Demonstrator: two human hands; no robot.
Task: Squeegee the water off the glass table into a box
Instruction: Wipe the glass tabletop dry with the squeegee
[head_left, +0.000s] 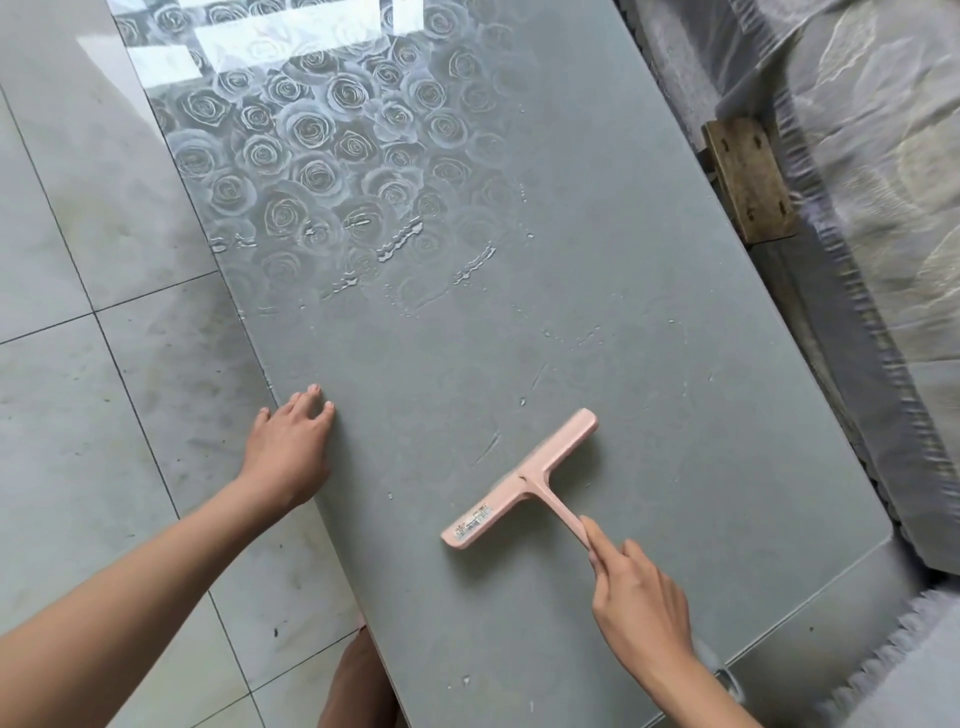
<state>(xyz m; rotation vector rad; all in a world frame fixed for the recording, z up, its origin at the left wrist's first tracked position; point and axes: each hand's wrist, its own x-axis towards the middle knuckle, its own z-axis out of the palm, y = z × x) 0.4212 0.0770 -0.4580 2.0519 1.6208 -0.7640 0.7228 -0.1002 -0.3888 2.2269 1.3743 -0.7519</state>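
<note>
Squeegee (519, 480) sits near-centre on the glass table (649, 260), your right hand (641, 597) gripping its handle; left hand (291, 447) flat at the left edge. Water (400, 247) beads farther off. No box in view: misaimed strokes likely spill onto the floor (78, 364).

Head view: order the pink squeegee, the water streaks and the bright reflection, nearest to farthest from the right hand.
1. Pink squeegee, its handle gripped by the right hand.
2. Water streaks, ahead and to the left.
3. Bright reflection, far end, upper left.
</note>
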